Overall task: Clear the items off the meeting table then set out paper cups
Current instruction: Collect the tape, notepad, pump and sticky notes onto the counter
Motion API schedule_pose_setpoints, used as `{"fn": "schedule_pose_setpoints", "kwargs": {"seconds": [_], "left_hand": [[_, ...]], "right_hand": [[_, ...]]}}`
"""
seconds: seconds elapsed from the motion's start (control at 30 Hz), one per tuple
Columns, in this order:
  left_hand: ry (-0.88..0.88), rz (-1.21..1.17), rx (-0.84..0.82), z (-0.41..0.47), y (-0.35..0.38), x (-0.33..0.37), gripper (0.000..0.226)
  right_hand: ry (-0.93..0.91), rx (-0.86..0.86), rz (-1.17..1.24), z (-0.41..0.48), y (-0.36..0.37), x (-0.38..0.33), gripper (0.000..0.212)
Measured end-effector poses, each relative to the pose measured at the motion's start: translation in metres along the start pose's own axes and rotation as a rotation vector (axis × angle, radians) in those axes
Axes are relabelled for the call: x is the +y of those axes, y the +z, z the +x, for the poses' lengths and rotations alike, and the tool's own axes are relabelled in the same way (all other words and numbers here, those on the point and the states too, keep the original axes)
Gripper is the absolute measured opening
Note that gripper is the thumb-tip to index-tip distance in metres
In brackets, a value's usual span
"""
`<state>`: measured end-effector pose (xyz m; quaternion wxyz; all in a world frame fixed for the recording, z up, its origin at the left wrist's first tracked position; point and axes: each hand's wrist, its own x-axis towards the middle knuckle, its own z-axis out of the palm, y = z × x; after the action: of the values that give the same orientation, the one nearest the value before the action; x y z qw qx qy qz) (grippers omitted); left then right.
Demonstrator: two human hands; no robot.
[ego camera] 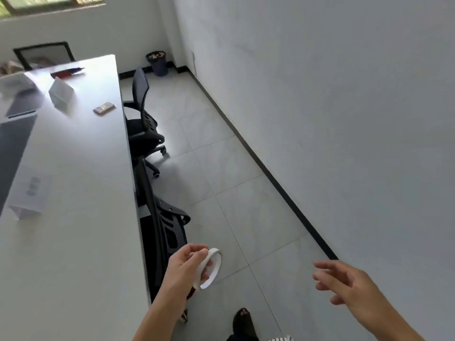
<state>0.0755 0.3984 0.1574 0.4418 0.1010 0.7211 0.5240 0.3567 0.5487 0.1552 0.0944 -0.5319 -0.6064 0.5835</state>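
My left hand grips a white roll of tape, held over the floor just off the right edge of the long white meeting table. My right hand hangs in the air at the lower right, fingers spread and holding nothing. On the table lie a white tent card, a small silvery packet, a red booklet with a pen, a white box and a closed laptop.
Two black office chairs stand pushed against the table's right side. A dark waste bin sits in the far corner. A tiled floor aisle runs between the chairs and the white wall on the right.
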Motion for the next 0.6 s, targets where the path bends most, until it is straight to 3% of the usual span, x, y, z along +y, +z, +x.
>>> {"fn": "schedule_pose_setpoints", "kwargs": {"seconds": [0.23, 0.6], "left_hand": [[0.154, 0.055, 0.023, 0.108, 0.009, 0.112, 0.014], [0.012, -0.008, 0.273, 0.26, 0.028, 0.175, 0.014]], "right_hand": [[-0.067, -0.001, 0.01, 0.111, -0.017, -0.082, 0.015], [-0.074, -0.192, -0.082, 0.36, -0.033, -0.188, 0.016]]}}
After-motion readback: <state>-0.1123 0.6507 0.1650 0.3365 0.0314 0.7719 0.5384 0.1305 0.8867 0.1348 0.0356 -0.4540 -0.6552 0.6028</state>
